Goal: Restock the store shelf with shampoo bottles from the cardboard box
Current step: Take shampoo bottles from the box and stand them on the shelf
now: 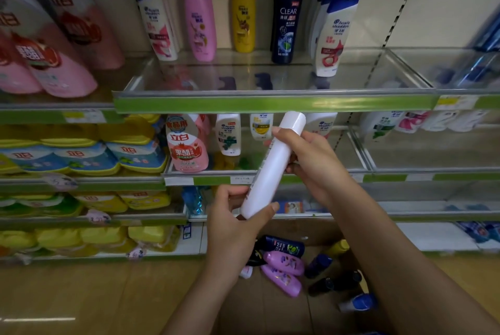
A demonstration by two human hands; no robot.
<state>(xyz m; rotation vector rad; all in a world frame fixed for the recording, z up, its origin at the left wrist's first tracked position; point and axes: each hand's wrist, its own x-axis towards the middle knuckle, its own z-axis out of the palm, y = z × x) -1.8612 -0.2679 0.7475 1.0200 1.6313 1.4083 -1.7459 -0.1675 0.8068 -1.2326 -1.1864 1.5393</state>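
Both hands hold one white shampoo bottle (272, 169) in front of the shelving, tilted with its flat cap end toward one o'clock and its base toward seven. Left hand (232, 222) is clamped on the base, thumb on the near side and fingers curled round the far side. Right hand (308, 157) is closed round the upper half, its fingertips (278, 131) wrapped over the bottle just below the cap. The cap end sits just under the green front edge of the upper shelf (270, 103), overlapping it in the view.

On that upper shelf, bottles stand toward the back: a white and blue one (158, 20) at eleven o'clock, then a pink bottle (200, 20), a yellow bottle (243, 16), a dark Clear bottle (287, 19), and a row of white and blue bottles (334, 31) at one o'clock. The front half of this shelf is bare glass, and the stretch to the right of the row, toward two o'clock, is open too.

At six o'clock, below the hands, the cardboard box (270, 305) lies open with loose bottles inside: two purple ones (284, 263), a dark one (284, 246), a yellow one (338, 246) and a blue-capped one (359, 302). The middle shelf (211, 179) behind the bottle carries a pink refill pouch (186, 145) and a few white bottles, with free room to the right
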